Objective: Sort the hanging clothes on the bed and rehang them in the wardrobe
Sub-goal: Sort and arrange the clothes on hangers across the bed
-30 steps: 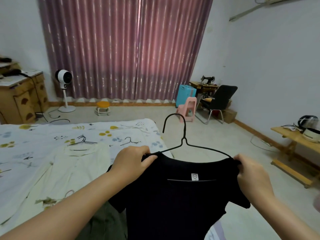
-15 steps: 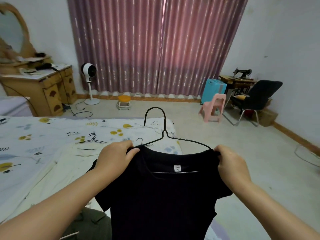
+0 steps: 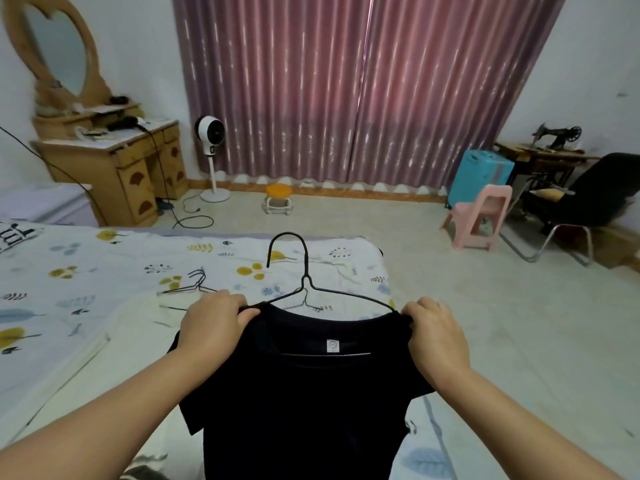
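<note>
Since a moment ago the view has swung left, bringing a heart-shaped mirror into sight, while the grip is unchanged. The left hand and right hand each pinch a shoulder of a plain black T-shirt above the bed. It hangs on a black wire hanger, shoulders running left to right, hook up.

Two bare forearms reached in from the lower corners of the head view, uncovered from the picture's edge to the wrists; no sleeve showed anywhere along them. The left hand and the right hand were ungloved. No ring, watch or bracelet could be made out on either, though the fingers were partly hidden, so a ring may have gone unseen. Nothing else of the person was visible.
</note>
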A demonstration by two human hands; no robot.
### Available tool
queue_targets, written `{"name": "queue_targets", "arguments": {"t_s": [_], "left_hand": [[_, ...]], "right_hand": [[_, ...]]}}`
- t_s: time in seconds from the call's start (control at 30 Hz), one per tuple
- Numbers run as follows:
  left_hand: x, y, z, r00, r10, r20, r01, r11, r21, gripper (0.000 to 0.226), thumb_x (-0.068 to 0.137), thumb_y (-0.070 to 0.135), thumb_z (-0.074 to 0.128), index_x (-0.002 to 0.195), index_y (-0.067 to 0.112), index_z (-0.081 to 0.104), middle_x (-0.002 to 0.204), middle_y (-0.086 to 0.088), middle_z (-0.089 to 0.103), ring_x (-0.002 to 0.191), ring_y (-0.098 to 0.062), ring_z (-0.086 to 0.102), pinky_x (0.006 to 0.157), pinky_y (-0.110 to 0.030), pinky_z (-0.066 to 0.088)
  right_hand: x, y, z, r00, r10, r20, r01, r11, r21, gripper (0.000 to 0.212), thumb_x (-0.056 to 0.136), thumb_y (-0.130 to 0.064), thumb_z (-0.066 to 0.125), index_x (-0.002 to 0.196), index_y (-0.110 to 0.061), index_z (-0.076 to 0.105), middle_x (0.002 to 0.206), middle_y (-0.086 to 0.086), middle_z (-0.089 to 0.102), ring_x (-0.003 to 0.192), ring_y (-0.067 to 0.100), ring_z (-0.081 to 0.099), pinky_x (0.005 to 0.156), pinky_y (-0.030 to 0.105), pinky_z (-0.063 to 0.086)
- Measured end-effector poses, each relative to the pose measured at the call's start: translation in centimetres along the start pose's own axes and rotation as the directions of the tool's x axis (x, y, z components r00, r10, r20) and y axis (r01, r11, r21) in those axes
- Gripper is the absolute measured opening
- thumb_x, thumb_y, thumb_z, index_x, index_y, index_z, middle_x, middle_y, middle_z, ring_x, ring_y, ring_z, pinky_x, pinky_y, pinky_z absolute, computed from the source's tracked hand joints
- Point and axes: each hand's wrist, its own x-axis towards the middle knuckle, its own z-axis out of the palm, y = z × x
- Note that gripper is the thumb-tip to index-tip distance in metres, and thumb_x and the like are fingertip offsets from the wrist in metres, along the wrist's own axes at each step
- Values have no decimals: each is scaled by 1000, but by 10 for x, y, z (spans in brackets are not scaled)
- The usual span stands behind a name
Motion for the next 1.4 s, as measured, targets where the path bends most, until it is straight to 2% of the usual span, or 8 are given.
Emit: {"name": "queue_targets", "arguments": {"t_s": [0.17, 0.37, 0.77, 0.87, 0.97, 1.1, 1.23, 1.4], "left_hand": [[62, -12, 58, 999, -33, 28, 32, 998, 47, 33, 95, 42, 43, 92, 18, 65, 87, -2, 65, 85, -24, 59, 60, -28, 37], [124, -34, 139, 1000, 4, 19, -4, 1000, 23, 33, 96, 40, 42, 98, 15, 65, 91, -7, 68, 88, -28, 61, 61, -29, 35], [208, -72, 270, 993, 80, 84, -87, 993, 80, 34, 99, 35, 36, 106, 7, 55, 97, -13, 65, 89, -30, 59, 63, -31, 34], [219, -76, 303, 966, 65, 249, -61, 998, -23, 50, 99, 32, 38, 142, 11, 27, 111, -15, 60, 98, -31, 56, 73, -34, 40], [205, -79, 336, 906, 83, 416, -51, 995, -88, 72, 97, 31, 44, 149, 16, -2, 149, -15, 30, 127, -33, 42, 102, -41, 38], [163, -88, 366, 834, 117, 539, -112, 993, -42, 67, 96, 34, 45, 149, 13, 9, 153, -13, 22, 138, -28, 28, 111, -41, 29], [129, -98, 360, 768, 83, 636, -112, 994, 6, 52, 97, 35, 42, 143, 15, 29, 136, -8, 47, 122, -23, 47, 101, -34, 41], [105, -95, 317, 742, 74, 666, -88, 996, -14, 36, 97, 32, 42, 129, 16, 47, 125, -3, 56, 112, -18, 54, 93, -28, 44]], "right_hand": [[59, -3, 62, 996, 70, 48, -73, 995, 70, 32, 83, 1, 41, 102, -19, 57, 106, 0, 55, 94, 27, 56, 66, 30, 37], [117, -6, 131, 993, 118, 19, -120, 988, 102, 35, 85, 2, 38, 107, -14, 59, 108, 8, 55, 94, 33, 55, 73, 34, 42], [200, -1, 264, 990, 128, 53, -133, 985, 106, 36, 86, 4, 39, 113, -7, 61, 109, 16, 54, 96, 37, 54, 70, 31, 34], [213, -6, 287, 982, 132, 138, -156, 971, 180, 50, 90, 1, 42, 139, -9, 41, 139, 17, 39, 123, 34, 44, 94, 34, 37], [203, -9, 315, 944, 130, 302, -198, 958, 205, 61, 94, -5, 42, 149, -14, 16, 156, 9, 11, 140, 28, 26, 108, 32, 27], [161, -3, 348, 891, 34, 452, -101, 987, 124, 54, 95, -11, 43, 146, -14, 26, 154, 11, 19, 138, 28, 30, 109, 33, 28], [120, -2, 347, 846, 33, 532, -77, 995, 62, 42, 95, -15, 44, 137, -13, 42, 144, 9, 35, 128, 27, 43, 105, 32, 36], [90, -15, 309, 841, 15, 541, -58, 996, 63, 31, 97, -16, 39, 123, -16, 56, 124, 4, 52, 110, 23, 54, 93, 28, 44]]}}
